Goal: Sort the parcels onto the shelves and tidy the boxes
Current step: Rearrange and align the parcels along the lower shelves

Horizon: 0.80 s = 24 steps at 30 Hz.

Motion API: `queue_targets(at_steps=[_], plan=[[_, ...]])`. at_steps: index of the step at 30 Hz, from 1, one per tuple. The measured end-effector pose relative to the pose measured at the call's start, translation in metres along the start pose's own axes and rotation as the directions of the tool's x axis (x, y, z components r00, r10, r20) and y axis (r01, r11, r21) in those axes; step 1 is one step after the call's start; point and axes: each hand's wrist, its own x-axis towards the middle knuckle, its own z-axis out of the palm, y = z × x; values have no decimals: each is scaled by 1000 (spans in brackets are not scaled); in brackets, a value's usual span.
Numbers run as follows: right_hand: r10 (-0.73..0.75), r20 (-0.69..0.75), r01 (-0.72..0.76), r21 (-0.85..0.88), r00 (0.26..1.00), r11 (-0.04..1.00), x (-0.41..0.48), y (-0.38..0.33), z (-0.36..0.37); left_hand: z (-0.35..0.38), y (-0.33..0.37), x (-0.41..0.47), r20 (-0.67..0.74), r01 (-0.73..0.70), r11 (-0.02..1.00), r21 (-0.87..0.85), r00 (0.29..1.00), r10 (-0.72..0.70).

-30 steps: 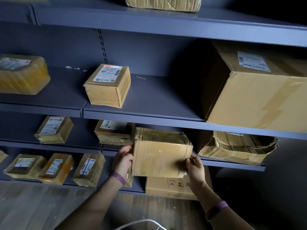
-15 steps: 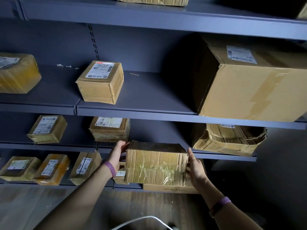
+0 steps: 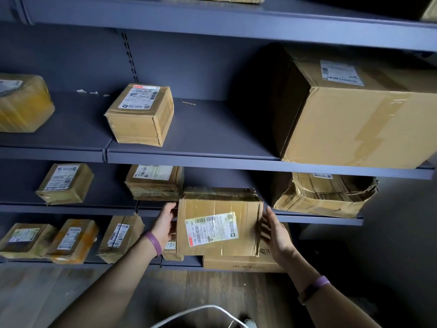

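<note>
Left hand (image 3: 166,221) and right hand (image 3: 275,231) flat against parcel (image 3: 220,224) before grey shelves (image 3: 212,162), wood floor (image 3: 212,288).

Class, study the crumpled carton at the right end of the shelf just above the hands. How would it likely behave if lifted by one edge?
The crumpled carton would probably sag or fold rather than stay stiff, since its walls are buckled and creased. It likely weighs little for its size, as it looks squashed nearly flat.

Dark grey metal shelving (image 3: 212,159). Upper tier: yellow-taped parcel (image 3: 22,105) left, small labelled cardboard box (image 3: 139,117) middle, large brown carton (image 3: 354,124) right. Next tier: flat labelled parcel (image 3: 65,184), squat labelled box (image 3: 153,183), crushed cardboard box (image 3: 324,196). Bottom tier: row of three taped parcels (image 3: 73,241), flat printed carton (image 3: 236,263).
</note>
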Motion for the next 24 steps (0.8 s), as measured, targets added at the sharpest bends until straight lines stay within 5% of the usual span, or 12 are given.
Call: queue_targets(at_steps=[10,24], plan=[[-53,-34,51,-59,998,997,4,7,4,2,-6,4,-20,73,996,57,997,-72],[-67,49,71,-92,997,993,86,-29,0,50,33,61,16,-95,964,247,995,94]])
